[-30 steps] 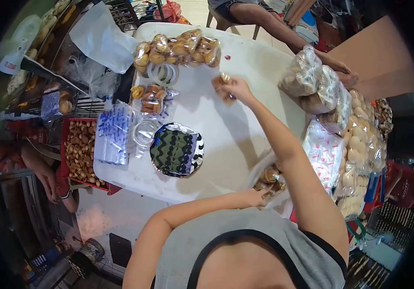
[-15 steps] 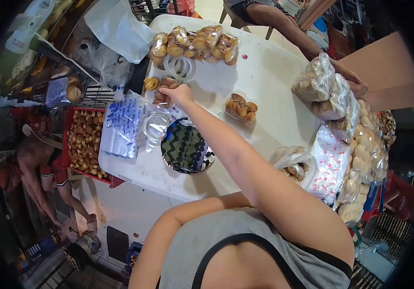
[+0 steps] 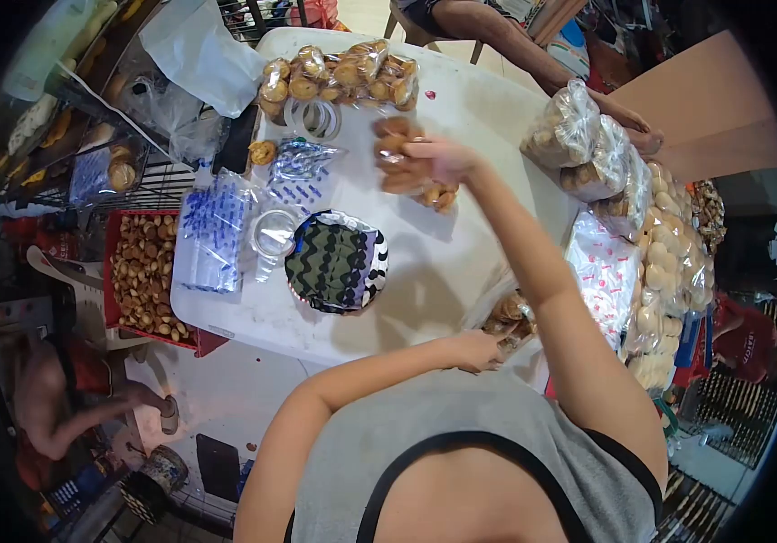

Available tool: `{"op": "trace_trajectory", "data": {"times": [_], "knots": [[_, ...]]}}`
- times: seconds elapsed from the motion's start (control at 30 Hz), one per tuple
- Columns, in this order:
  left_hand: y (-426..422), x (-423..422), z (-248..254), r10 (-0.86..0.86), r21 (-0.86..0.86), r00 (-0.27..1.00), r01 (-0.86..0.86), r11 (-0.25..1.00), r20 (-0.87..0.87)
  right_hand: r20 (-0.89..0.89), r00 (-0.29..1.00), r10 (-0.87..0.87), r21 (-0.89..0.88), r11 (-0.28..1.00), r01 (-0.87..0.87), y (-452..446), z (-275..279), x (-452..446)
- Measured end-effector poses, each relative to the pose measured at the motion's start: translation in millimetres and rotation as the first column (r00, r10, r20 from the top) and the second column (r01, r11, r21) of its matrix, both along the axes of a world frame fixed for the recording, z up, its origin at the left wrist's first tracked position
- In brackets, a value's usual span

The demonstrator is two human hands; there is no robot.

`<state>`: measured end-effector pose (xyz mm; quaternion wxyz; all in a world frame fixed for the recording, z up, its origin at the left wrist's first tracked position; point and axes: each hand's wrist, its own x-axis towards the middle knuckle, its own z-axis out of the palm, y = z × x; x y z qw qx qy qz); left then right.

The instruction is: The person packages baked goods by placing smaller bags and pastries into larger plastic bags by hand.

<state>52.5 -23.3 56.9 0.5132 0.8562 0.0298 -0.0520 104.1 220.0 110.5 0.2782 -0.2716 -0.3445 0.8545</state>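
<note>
My right hand (image 3: 447, 161) is closed on a clear bag of small brown pastries (image 3: 396, 156), blurred by motion and held above the table. Just below it, a second clear bag of pastries (image 3: 443, 197) rests on the table, partly covered. Near the front edge, my left hand (image 3: 481, 351) grips the side of a clear plastic bag of pastries (image 3: 508, 315); its fingertips are partly hidden. To the left lie a round patterned pouch (image 3: 336, 262), a roll of clear tape (image 3: 274, 233), blue-printed plastic bags (image 3: 303, 161) and a single pastry (image 3: 262, 152).
Filled pastry bags (image 3: 343, 74) line the back edge beside white rings (image 3: 312, 118). A stack of printed plastic (image 3: 217, 240) is at left, near a red crate (image 3: 194, 337) of pastries. Bagged bread (image 3: 601, 149) crowds the right. Other people sit or bend nearby.
My right hand has carried the pastry bag rightward from beside the tape roll, uncovering blue-printed bags. My left hand has come into view at the front bag, which has shifted slightly left.
</note>
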Motion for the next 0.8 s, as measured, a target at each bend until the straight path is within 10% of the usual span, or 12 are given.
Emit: {"op": "trace_trajectory", "data": {"times": [0.1, 0.23, 0.37, 0.5, 0.8], "knots": [[0.1, -2.5, 9.2, 0.029, 0.029, 1.000, -0.029, 0.999, 0.001, 0.550, 0.776, 0.310, 0.121, 0.889, -0.441, 23.8, -9.5, 54.9], [-0.5, -1.3, 12.2, 0.071, 0.088, 0.997, -0.071, 0.994, 0.002, 0.711, 0.504, 0.491, 0.030, 0.694, -0.719, 11.9, -40.7, 47.9], [-1.7, 0.7, 7.8, 0.040, 0.078, 0.999, -0.038, 0.996, -0.029, 0.931, 0.181, -0.318, 0.281, 0.303, -0.911, -42.8, -28.2, 19.9], [-1.6, 0.0, 13.3, 0.026, 0.080, 0.997, -0.021, 0.997, -0.070, 0.644, 0.454, -0.616, 0.565, -0.018, -0.825, -101.1, -44.8, 10.2], [-11.0, -4.7, 15.9, 0.119, 0.186, 0.989, -0.133, 0.974, 0.084, 0.757, 0.247, -0.605, 0.429, 0.175, -0.886, -94.1, -53.1, -21.5]]}}
